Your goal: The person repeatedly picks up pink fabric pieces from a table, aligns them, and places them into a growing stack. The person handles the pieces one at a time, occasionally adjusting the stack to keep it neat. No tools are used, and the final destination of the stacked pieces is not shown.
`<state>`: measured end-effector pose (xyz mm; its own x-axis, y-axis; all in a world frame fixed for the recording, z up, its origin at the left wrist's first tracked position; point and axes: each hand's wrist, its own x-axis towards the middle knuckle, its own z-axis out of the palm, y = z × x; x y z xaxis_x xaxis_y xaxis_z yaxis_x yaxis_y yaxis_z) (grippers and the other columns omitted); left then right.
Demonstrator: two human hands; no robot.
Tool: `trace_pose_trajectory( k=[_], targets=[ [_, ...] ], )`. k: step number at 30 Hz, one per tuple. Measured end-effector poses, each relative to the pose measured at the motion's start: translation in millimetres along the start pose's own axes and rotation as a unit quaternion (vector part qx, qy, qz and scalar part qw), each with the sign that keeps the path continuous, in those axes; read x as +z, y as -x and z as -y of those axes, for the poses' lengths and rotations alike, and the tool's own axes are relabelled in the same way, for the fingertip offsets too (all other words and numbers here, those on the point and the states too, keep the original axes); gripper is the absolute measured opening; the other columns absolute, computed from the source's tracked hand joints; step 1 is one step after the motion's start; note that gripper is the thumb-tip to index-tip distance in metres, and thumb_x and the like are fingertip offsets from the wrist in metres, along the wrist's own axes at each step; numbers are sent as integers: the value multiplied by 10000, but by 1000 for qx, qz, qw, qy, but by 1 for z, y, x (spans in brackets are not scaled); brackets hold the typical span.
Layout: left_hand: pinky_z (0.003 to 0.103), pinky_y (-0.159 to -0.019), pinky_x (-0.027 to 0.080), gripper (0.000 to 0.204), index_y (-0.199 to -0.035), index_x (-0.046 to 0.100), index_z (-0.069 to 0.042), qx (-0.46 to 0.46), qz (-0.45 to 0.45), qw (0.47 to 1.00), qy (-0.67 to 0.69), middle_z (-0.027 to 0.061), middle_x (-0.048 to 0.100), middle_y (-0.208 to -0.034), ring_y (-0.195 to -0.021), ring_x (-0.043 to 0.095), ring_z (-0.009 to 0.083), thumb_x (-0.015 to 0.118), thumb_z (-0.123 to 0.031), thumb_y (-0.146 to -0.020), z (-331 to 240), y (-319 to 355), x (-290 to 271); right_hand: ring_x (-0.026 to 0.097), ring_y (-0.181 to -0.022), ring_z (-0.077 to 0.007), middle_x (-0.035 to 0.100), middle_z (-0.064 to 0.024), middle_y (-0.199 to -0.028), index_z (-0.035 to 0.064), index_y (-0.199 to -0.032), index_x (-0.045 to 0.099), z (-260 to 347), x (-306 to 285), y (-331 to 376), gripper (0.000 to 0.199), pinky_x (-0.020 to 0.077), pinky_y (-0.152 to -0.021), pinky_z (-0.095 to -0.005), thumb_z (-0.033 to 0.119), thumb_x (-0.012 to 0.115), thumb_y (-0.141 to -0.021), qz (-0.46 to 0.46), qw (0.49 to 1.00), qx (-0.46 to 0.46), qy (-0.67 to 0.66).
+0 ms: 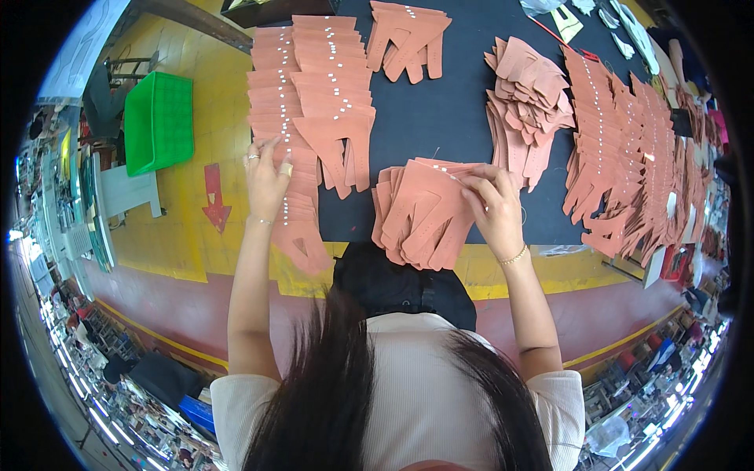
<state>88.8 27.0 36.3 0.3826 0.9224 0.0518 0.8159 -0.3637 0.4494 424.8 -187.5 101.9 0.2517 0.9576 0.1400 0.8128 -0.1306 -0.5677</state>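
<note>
My left hand (pixel 267 182) rests at the left edge of a long overlapping row of flat salmon cut pieces (pixel 269 78), its fingers apart. Small white tags run down that row. In front of me on the dark table lies a fanned stack of the same pieces (pixel 416 216), with slots and rows of tiny holes. My right hand (pixel 496 206) is at that stack's far right corner, its thumb and fingers pinching the edge of a top piece. A second tagged row (pixel 334 71) lies just right of the first. Whether the pieces are leather or cloth I cannot tell.
The dark table (pixel 463 118) also bears a small pile (pixel 407 35) at the back, a heaped pile (pixel 530 102) to the right and long tagged rows (pixel 597 133) beyond it. A green crate (pixel 161 122) stands off to the left above the yellow floor (pixel 169 235).
</note>
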Motion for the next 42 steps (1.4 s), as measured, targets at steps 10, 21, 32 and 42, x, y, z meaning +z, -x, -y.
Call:
trace_pose_trajectory(
  k=[10, 21, 32, 42],
  targets=[
    [453, -1002, 406, 435, -1283, 607, -108, 31, 20, 999, -5, 163, 522, -1260, -1155, 484, 354, 673, -162, -857, -7, -25, 19, 645, -729, -286, 658, -123, -844, 26, -952, 667, 17, -17, -2, 90, 509, -662, -351, 27, 656, -863, 81, 987, 75, -112],
    [444, -971, 409, 330, -1189, 677, -128, 115, 32, 991, -57, 132, 539, -1219, -1105, 499, 332, 665, -173, -862, -18, -74, 34, 636, -718, -292, 656, -123, -844, 25, -939, 667, 9, -8, -2, 83, 502, -652, -355, 29, 667, -856, 71, 986, 99, -113],
    [423, -924, 408, 208, -1030, 729, -120, 167, 38, 982, -78, 81, 559, -1119, -1051, 500, 276, 691, -155, -828, -20, -109, 45, 644, -736, -253, 680, -111, -891, -3, -937, 634, 3, -5, -6, 127, 509, -663, -317, -53, 673, -827, 76, 987, 89, -113],
    [420, -874, 399, 200, -1014, 717, -125, 173, 46, 982, -66, 58, 547, -1051, -1023, 499, 273, 700, -148, -817, -18, -123, 52, 642, -761, -298, 660, -121, -858, 19, -932, 663, 3, -3, -9, 123, 510, -699, -358, -23, 681, -818, 85, 979, 129, -131]
  ],
)
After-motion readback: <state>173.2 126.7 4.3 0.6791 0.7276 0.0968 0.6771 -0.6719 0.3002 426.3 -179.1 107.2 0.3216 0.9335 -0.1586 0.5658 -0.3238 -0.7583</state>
